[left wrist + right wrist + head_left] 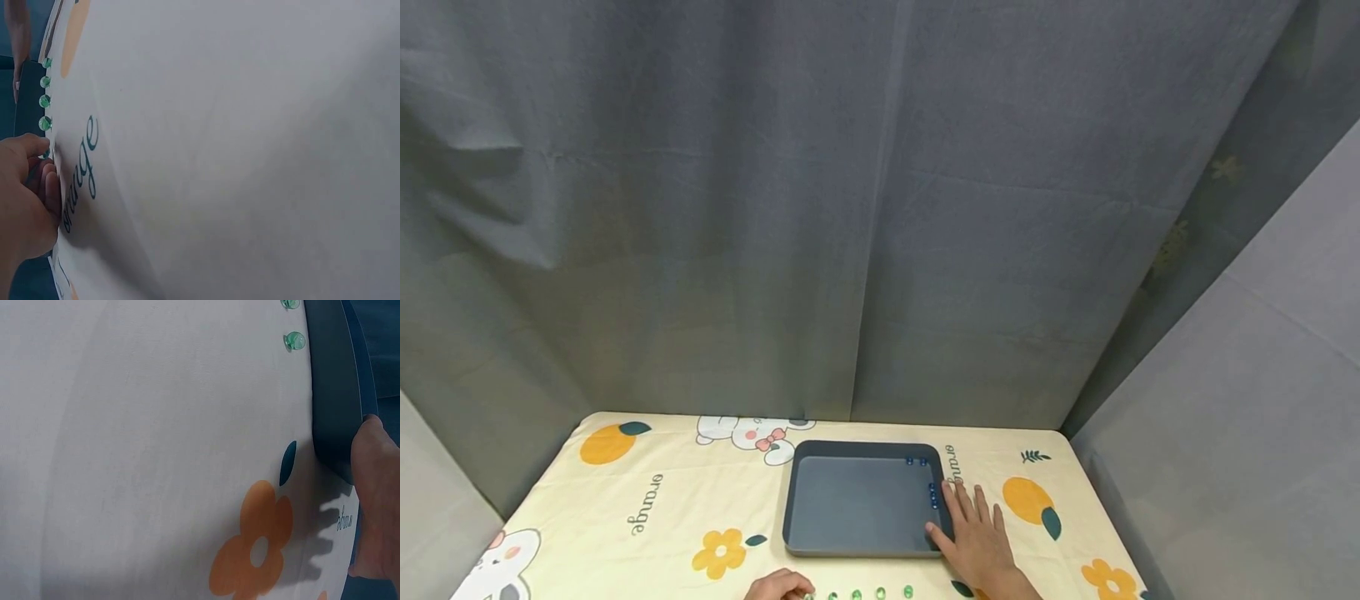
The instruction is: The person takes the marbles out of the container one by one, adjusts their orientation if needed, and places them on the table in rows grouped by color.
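Observation:
My left hand [778,585] is at the near edge of the view, thumb and fingertips pinching a green glass marble [45,152] at the left end of a row. The other green marbles [881,592] lie spaced out to its right, in front of a dark grey tray [850,552]. Over the tray's right rim rests my right hand [981,546], fingers spread and straight along the outside, thumb reaching over the near right corner. Inside the tray, small dark blue marbles [923,461] lie along the far right corner and right wall.
A cream tablecloth [670,483] printed with oranges, flowers and rabbits covers the table. Grey curtain [737,250] hangs behind the table's far edge, and pale panels [1247,400] close off the sides.

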Demonstrator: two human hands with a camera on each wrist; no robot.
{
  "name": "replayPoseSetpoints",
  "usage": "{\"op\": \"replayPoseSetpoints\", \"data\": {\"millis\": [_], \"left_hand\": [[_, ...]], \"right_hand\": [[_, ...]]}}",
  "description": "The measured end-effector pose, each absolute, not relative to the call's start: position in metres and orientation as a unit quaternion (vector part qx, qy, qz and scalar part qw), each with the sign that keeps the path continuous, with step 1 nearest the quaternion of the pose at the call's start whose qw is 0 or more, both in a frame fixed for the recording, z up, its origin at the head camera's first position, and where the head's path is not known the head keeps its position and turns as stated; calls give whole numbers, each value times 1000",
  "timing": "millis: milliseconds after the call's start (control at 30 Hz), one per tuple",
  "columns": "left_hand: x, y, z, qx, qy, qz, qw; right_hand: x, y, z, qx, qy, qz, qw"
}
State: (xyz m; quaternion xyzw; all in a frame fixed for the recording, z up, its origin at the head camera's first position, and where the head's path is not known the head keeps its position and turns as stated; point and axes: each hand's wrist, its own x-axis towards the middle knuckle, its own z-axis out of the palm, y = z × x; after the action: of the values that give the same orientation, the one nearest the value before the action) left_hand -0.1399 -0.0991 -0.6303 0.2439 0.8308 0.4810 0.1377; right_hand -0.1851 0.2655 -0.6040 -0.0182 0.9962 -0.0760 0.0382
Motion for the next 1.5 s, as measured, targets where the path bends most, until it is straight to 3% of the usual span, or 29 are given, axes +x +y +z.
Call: {"op": "replayPoseSetpoints", "data": {"millis": [533, 933, 1300, 1500], "left_hand": [[-139, -95, -638, 246, 833, 481, 122], [-137, -93, -635, 221, 843, 470, 139], [-137, -94, -641, 238, 844, 475, 78], [-140, -90, -622, 213, 834, 507, 42]], "right_hand": [[-184, 266, -605, -22, 997, -73, 28], [-184, 265, -601, -20, 996, -80, 35], [-184, 266, -606, -18, 996, -78, 26], [-184, 266, -604, -20, 996, -80, 28]]}}
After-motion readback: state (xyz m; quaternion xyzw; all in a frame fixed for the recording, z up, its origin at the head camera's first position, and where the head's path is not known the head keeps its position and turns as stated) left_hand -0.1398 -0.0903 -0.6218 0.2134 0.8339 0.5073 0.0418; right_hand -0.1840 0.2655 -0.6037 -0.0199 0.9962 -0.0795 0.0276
